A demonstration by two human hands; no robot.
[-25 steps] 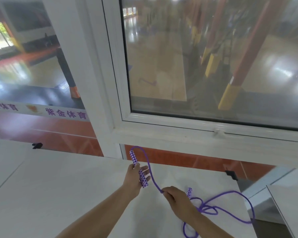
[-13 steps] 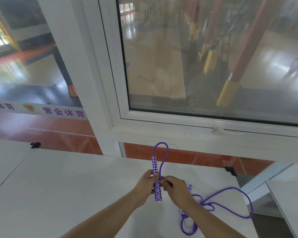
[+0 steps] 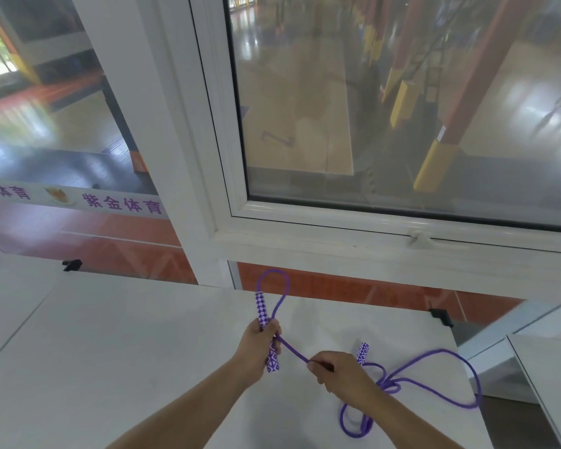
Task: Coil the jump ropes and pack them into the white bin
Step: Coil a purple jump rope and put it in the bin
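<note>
A purple jump rope (image 3: 434, 367) lies partly on the white table (image 3: 127, 351). My left hand (image 3: 259, 343) grips one purple-and-white checked handle (image 3: 262, 311) upright, with a small loop of cord (image 3: 274, 286) standing above it and pinned under my fingers. My right hand (image 3: 340, 372) pinches the cord a short way to the right of it. The second handle (image 3: 363, 353) lies on the table just behind my right hand, beside loose loops of rope. No white bin is in view.
A white window frame (image 3: 370, 241) and glass stand right behind the table. The table's right edge (image 3: 467, 367) is close to the loose rope, which hangs slightly over it. Another white surface (image 3: 548, 384) sits further right across a gap.
My right hand has slid rightward along the cord, away from my left hand, after bringing the first loop to the handle. The loose rope on the table has shifted.
</note>
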